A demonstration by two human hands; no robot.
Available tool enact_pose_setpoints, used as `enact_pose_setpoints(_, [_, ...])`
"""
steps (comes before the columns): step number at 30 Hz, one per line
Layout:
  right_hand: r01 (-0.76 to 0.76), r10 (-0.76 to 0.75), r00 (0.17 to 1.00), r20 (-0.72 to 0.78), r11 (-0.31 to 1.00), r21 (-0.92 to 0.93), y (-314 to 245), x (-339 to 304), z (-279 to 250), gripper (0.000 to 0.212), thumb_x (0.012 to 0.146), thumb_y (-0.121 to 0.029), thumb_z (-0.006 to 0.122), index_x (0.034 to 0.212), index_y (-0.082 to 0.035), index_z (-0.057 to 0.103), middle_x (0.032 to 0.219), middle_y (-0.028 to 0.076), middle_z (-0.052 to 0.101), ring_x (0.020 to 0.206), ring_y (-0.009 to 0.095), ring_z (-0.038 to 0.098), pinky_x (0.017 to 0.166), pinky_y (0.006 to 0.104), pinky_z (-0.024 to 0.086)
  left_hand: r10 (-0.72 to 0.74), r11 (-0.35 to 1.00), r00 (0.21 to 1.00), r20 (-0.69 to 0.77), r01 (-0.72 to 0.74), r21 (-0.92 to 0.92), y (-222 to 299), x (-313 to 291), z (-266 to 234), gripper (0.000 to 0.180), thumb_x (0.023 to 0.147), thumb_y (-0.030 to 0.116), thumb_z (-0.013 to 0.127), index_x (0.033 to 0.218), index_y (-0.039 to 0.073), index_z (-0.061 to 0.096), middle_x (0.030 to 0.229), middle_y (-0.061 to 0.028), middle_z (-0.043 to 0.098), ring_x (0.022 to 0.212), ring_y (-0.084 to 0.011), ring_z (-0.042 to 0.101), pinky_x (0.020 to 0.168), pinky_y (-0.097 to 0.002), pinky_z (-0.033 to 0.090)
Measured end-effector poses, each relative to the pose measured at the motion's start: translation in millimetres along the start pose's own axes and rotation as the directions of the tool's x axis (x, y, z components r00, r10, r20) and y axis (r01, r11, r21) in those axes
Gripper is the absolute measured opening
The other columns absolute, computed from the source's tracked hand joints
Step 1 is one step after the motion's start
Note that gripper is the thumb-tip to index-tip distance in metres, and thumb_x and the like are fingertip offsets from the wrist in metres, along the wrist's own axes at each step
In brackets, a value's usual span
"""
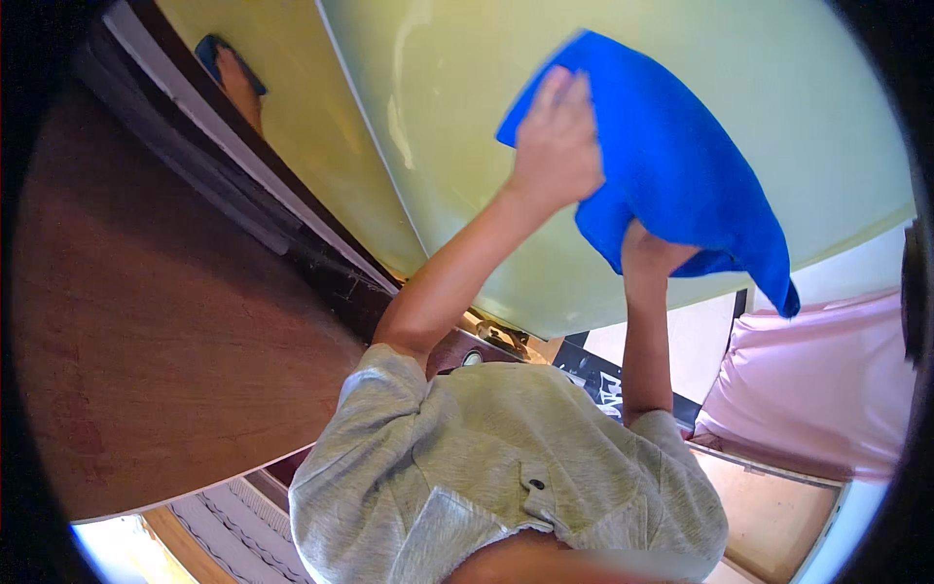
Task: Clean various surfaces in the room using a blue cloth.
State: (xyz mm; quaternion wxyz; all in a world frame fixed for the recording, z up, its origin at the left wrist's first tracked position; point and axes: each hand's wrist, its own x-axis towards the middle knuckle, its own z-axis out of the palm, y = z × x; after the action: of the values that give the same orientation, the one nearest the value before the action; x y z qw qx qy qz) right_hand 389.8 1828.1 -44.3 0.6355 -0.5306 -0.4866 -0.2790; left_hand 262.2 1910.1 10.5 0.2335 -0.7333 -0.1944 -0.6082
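A bright blue cloth (671,165) lies against a glossy pale yellow-green surface (457,146) in front of me. My left hand (556,136) rests on the cloth's upper left corner, fingers together and pressing it to the surface. My right hand (650,255) is raised under the cloth's lower edge; only the wrist and heel of the hand show, and the fingers are hidden inside the fabric. A loose corner of the cloth hangs down at the right. My grey shirt (506,467) fills the bottom of the view.
A brown wooden panel (165,311) with a dark frame (243,175) stands at the left. Pink fabric (817,389) hangs at the right above a light wooden surface (769,506). A black object with white markings (593,375) sits below the pale surface.
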Motion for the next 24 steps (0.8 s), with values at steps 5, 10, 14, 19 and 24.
enact_pose_setpoints(5, [0.448, -0.107, 0.630, 0.769, 0.859, -0.247, -113, 52, 60, 0.029, 0.069, -0.021, 0.062, 0.098, -0.020, 0.064, 0.090, 0.002, 0.060, 0.093, 0.020, 0.056, 0.075, 0.0413, 0.039, -0.620, 0.785, 0.774, -0.129, 0.605, -0.135, -110, -31, -33, 0.064, 0.083, 0.033, 0.057, 0.128, -0.009, 0.040, 0.133, -0.0300, 0.041, 0.124, -0.0449, 0.037, 0.106, -0.0461, 0.027])
enact_pose_setpoints(10, [0.648, -0.617, 0.711, 0.337, 0.761, 0.028, -137, 43, 137, 0.017, 0.074, -0.019, 0.055, 0.089, -0.019, 0.064, 0.090, -0.002, 0.059, 0.092, 0.016, 0.056, 0.070, 0.0342, 0.041, -0.378, 0.878, 0.922, -0.087, 0.386, 0.283, -164, -44, -70, 0.040, 0.079, 0.019, 0.064, 0.112, -0.002, 0.057, 0.116, -0.0220, 0.058, 0.109, -0.0401, 0.052, 0.096, -0.0463, 0.036])
enact_pose_setpoints(14, [0.681, -0.607, 0.658, 0.445, 0.732, -0.007, -122, 35, 136, 0.020, 0.073, -0.020, 0.055, 0.091, -0.018, 0.064, 0.095, -0.003, 0.060, 0.097, 0.015, 0.055, 0.074, 0.0326, 0.041, -0.599, 0.800, 0.751, -0.278, 0.551, -0.237, -119, -38, -81, 0.025, 0.083, 0.012, 0.056, 0.104, -0.001, 0.062, 0.109, -0.0178, 0.062, 0.104, -0.0325, 0.057, 0.094, -0.0446, 0.039])
enact_pose_setpoints(19, [0.708, -0.628, 0.645, 0.436, 0.706, -0.032, -121, 22, 123, 0.020, 0.073, -0.020, 0.055, 0.091, -0.021, 0.065, 0.096, -0.003, 0.059, 0.098, 0.015, 0.055, 0.083, 0.0333, 0.039, -0.801, 0.001, 0.583, 0.139, 0.234, -0.972, -96, -53, -129, 0.036, 0.087, 0.015, 0.052, 0.120, 0.001, 0.053, 0.121, -0.0139, 0.057, 0.112, -0.0276, 0.053, 0.099, -0.0431, 0.037])
enact_pose_setpoints(24, [0.744, -0.675, 0.626, 0.391, 0.667, -0.042, -113, 28, 118, 0.023, 0.072, -0.021, 0.057, 0.093, -0.022, 0.066, 0.090, 0.000, 0.061, 0.092, 0.017, 0.059, 0.076, 0.0344, 0.043, -0.871, -0.156, 0.424, 0.247, 0.239, -0.958, -98, -42, -121, 0.042, 0.093, 0.018, 0.052, 0.131, 0.003, 0.041, 0.128, -0.0091, 0.051, 0.116, -0.0240, 0.050, 0.101, -0.0418, 0.038])
